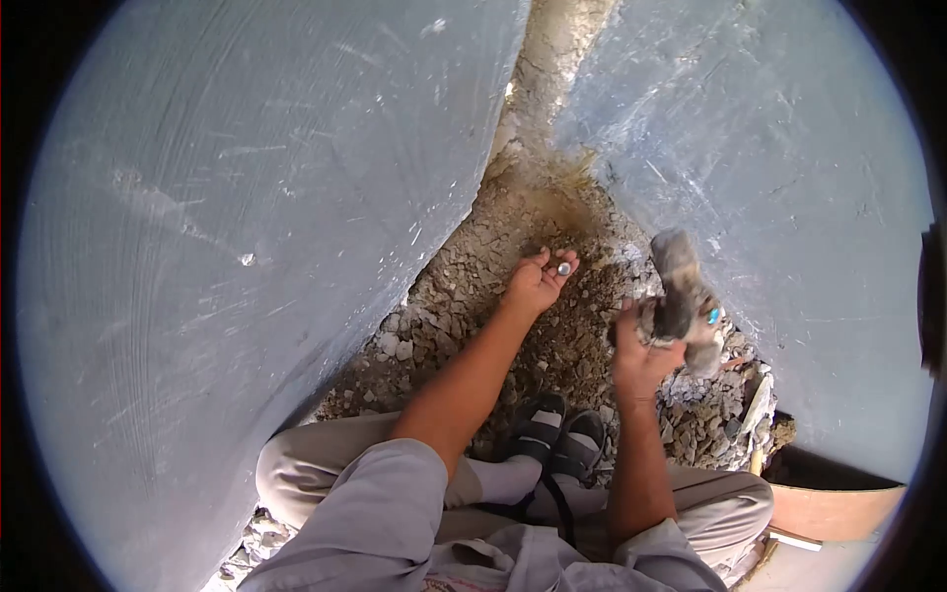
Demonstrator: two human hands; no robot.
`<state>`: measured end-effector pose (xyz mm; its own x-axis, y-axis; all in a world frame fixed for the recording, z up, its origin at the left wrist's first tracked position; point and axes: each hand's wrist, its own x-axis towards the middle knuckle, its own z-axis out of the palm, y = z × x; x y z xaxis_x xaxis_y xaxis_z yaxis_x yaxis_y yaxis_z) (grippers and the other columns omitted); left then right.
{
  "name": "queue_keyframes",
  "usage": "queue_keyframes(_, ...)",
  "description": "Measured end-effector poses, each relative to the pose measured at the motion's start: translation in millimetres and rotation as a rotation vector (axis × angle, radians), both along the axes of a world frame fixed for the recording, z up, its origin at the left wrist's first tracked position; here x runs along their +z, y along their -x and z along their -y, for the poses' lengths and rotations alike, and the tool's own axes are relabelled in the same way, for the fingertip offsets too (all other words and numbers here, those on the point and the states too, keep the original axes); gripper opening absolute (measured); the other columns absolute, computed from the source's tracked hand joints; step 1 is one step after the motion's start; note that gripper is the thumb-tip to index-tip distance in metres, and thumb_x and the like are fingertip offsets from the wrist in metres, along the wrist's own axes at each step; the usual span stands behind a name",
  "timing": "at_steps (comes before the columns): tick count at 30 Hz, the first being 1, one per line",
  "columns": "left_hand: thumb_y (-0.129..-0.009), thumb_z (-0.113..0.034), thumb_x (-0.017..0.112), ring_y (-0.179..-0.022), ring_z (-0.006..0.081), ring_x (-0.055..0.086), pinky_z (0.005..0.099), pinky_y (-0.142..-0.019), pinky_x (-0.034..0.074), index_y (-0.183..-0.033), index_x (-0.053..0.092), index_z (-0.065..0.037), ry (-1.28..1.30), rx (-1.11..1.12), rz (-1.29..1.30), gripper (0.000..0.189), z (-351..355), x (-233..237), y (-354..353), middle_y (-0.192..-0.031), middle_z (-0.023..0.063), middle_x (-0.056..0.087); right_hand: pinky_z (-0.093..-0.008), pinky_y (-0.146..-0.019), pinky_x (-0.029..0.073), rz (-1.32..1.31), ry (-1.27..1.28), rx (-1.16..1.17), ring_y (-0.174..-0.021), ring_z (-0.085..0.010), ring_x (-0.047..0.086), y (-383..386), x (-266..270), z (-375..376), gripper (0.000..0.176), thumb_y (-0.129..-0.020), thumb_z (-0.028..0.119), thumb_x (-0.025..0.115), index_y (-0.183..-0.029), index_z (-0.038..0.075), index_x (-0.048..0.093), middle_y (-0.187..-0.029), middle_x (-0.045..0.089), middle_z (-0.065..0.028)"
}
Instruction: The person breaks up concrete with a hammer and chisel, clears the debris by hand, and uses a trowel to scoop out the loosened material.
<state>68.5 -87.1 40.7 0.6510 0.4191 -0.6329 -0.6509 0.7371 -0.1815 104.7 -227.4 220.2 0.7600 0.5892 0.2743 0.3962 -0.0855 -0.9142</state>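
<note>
Down between the left grey wall (296,197) and the right grey wall (809,247), your left hand (533,288) is curling round a metal rod (563,268), its round end showing above the broken rubble (473,281), while your right hand (643,370) is clutching a hammer-like tool (676,259), blurred, off to the rod's right. You're doing this best, I'd judge, when your left fingers are sitting clear of that small end and your swing is meeting it squarely, though the rod's lower tip isn't showing, so its bite is hard to read.
</note>
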Motion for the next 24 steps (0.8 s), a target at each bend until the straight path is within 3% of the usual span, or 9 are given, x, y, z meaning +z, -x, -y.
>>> queue_keyframes(2,-0.102,-0.015,0.044,-0.098,0.0333,0.066,0.0497,-0.094,0.055,-0.101,0.05,0.005,-0.029,0.009,0.047,0.02,-0.6,-5.4,-3.3,-0.098,0.0183,0.062,-0.0272,-0.058,0.046,-0.297,0.036,0.046,-0.062,-0.0109,0.057,-14.1,-69.6,16.3,0.016,-0.082,0.01,0.073,-0.092,0.001,0.064,-0.08,0.066,-0.0035)
queue_keyframes(4,-0.102,-0.014,0.045,-0.101,0.0337,0.066,0.0494,-0.094,0.055,-0.099,0.051,0.005,-0.066,-0.002,0.062,0.019,-0.4,-13.4,-8.0,-0.098,0.0181,0.062,-0.0298,-0.065,0.05,0.064,0.645,0.136,-0.068,-0.0138,0.06,-6.0,-72.7,18.3,0.021,-0.08,0.009,0.072,-0.096,-0.001,0.063,-0.082,0.067,-0.0043)
queue_keyframes(7,-0.102,-0.013,0.046,-0.103,0.0348,0.065,0.049,-0.096,0.054,-0.102,0.049,0.003,-0.084,0.006,-0.007,0.016,-8.0,-11.4,-8.1,-0.103,0.0182,0.062,-0.03,-0.063,0.05,-0.28,0.483,0.113,-0.065,-0.014,0.06,6.5,-61.4,17.0,0.02,-0.079,0.006,0.072,-0.096,-0.001,0.064,-0.082,0.068,-0.0032)
queue_keyframes(12,-0.102,-0.012,0.044,-0.104,0.0346,0.065,0.05,-0.098,0.053,-0.106,0.047,0.003,-0.056,0.021,0.009,0.015,-11.0,5.3,-0.5,-0.105,0.0174,0.061,-0.025,-0.058,0.046,0.033,-0.048,-0.03,-0.063,-0.0093,0.056,10.3,19.0,-3.8,0.013,-0.083,0.006,0.072,-0.09,0.001,0.063,-0.074,0.065,-0.003)
queue_keyframes(13,-0.102,-0.011,0.044,-0.105,0.0345,0.064,0.0502,-0.098,0.053,-0.105,0.047,0.003,-0.041,0.014,0.025,0.015,-9.7,3.7,-1.5,-0.105,0.0171,0.061,-0.0251,-0.06,0.048,0.153,-0.024,-0.057,-0.066,-0.0094,0.058,11.7,29.3,-3.3,0.01,-0.085,0.006,0.07,-0.091,0.001,0.064,-0.079,0.065,-0.0033)
queue_keyframes(17,-0.102,-0.012,0.045,-0.108,0.0341,0.063,0.0501,-0.098,0.053,-0.107,0.047,0.002,-0.044,0.0,-0.019,0.015,-1.5,-5.7,-2.2,-0.101,0.0154,0.061,-0.025,-0.054,0.048,0.608,0.205,0.135,-0.06,-0.0133,0.06,-34.6,-85.9,24.9,0.007,-0.084,0.001,0.064,-0.09,-0.001,0.062,-0.074,0.064,-0.0051)
queue_keyframes(20,-0.102,-0.012,0.046,-0.108,0.0342,0.063,0.05,-0.097,0.053,-0.108,0.047,0.001,-0.116,-0.019,0.009,0.015,-0.6,-13.7,-4.3,-0.101,0.0146,0.062,-0.0283,-0.058,0.047,-0.456,0.618,0.065,-0.066,-0.0137,0.059,-10.3,-74.0,17.1,0.014,-0.079,0.001,0.064,-0.092,-0.001,0.061,-0.075,0.063,-0.0025)
queue_keyframes(23,-0.102,-0.013,0.045,-0.109,0.0343,0.063,0.0499,-0.098,0.053,-0.108,0.047,0.001,-0.124,-0.015,0.016,0.015,-4.4,-5.1,1.5,-0.101,0.0145,0.062,-0.0261,-0.053,0.047,-0.494,0.299,0.061,-0.063,-0.0112,0.06,-14.5,-59.0,22.4,0.02,-0.079,0.003,0.066,-0.097,0.001,0.059,-0.079,0.065,-0.0067)
queue_keyframes(24,-0.102,-0.013,0.045,-0.109,0.0344,0.063,0.0499,-0.099,0.052,-0.108,0.047,0.001,-0.11,-0.022,0.01,0.015,-2.5,-0.2,-0.5,-0.101,0.0145,0.062,-0.0253,-0.053,0.047,-0.321,0.212,0.093,-0.061,-0.0111,0.059,-21.3,-44.4,21.7,0.02,-0.079,0.002,0.065,-0.097,0.001,0.059,-0.079,0.065,-0.0071)
